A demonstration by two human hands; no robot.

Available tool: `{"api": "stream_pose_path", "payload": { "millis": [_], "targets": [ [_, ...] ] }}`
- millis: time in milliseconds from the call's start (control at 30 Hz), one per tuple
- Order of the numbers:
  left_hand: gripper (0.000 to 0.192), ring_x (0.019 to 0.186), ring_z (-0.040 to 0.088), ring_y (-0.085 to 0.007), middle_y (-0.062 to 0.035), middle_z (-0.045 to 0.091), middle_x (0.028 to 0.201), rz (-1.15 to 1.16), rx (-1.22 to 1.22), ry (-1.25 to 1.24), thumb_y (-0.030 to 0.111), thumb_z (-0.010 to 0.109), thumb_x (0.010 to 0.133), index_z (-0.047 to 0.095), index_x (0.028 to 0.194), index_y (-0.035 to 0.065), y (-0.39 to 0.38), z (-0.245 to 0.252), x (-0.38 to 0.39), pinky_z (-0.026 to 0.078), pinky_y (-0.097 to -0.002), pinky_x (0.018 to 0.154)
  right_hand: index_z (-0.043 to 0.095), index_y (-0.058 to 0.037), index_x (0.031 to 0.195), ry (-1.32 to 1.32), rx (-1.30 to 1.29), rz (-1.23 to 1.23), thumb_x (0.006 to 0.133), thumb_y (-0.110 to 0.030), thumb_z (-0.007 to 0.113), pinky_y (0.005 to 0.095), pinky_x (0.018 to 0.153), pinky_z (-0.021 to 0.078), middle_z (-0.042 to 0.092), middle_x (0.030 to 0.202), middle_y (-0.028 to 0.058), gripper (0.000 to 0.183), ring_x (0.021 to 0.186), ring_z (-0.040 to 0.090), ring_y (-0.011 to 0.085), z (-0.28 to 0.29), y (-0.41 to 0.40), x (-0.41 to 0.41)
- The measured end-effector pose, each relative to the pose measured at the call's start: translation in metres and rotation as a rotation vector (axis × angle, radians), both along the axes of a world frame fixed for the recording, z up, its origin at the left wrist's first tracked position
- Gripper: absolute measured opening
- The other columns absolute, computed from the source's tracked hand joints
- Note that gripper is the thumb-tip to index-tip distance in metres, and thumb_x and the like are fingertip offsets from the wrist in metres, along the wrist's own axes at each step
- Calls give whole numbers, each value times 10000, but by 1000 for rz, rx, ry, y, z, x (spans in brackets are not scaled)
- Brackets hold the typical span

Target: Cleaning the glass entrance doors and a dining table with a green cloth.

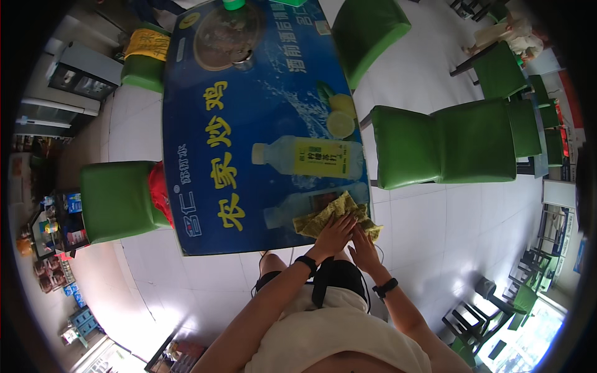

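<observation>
A crumpled yellow-green cloth (322, 221) lies at the near right corner of the printed blue tabletop (261, 116), with one edge past the table's rim. My left hand (333, 235) rests flat on the cloth, its fingers extended. Beside it, my right hand (364, 247) touches the cloth's near edge at the corner, fingertips close to the left ones. Whether either hand grips the fabric cannot be made out. Each wrist wears a black band.
Green padded chairs (406, 144) flank the table on the right, and another green chair (116, 200) with a red cloth (159, 193) stands left. A green-capped container (234, 4) is at the table's far end. A yellow cloth (147, 44) hangs over a chair back.
</observation>
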State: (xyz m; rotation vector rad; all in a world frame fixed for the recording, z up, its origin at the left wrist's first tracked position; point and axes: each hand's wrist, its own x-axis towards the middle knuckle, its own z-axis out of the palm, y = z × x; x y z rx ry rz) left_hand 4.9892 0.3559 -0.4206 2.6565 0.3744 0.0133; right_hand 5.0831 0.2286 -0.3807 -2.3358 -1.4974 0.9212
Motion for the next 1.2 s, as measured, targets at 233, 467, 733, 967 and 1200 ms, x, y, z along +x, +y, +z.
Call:
{"api": "stream_pose_path", "payload": {
  "millis": [233,467,733,967,1200],
  "targets": [
    [564,1319,229,-206,-69,306,1405,-117,-111,-119,360,449,876,302,1362,116,80,5,-138,150,-455,1083,374,-17,1290,-119,55,105,824,-230,518,448,1043,232,273,1395,149,533,1302,243,300,-24,54,-122],
    [721,1315,245,-233,-73,310,1404,152,-121,69,252,672,688,372,1328,115,187,23,-322,234,-454,1051,385,-44,1289,54,241,452,773,-173,557,474,1027,255,307,1378,138,559,1300,251,287,-29,193,-262],
    [693,1338,185,-249,-95,242,1430,409,-165,157,268,615,759,302,1351,90,226,10,-429,238,-548,1018,398,-48,1277,57,202,647,795,-203,552,476,1027,257,274,1400,124,528,1308,235,282,-14,275,-355],
    [797,1347,129,-307,-140,161,1450,163,40,124,393,635,737,246,1392,158,203,11,-382,205,-609,1000,425,-57,1263,-8,284,508,796,-176,562,421,988,333,352,1347,121,502,1243,346,262,-21,218,-307],
    [953,1346,77,-340,-157,86,1459,-248,147,179,484,679,650,181,1414,207,153,-3,-236,170,-648,984,548,-80,1085,-199,436,209,784,-107,492,331,834,453,486,1128,69,307,1041,496,236,-27,118,-194]
  ]
}}
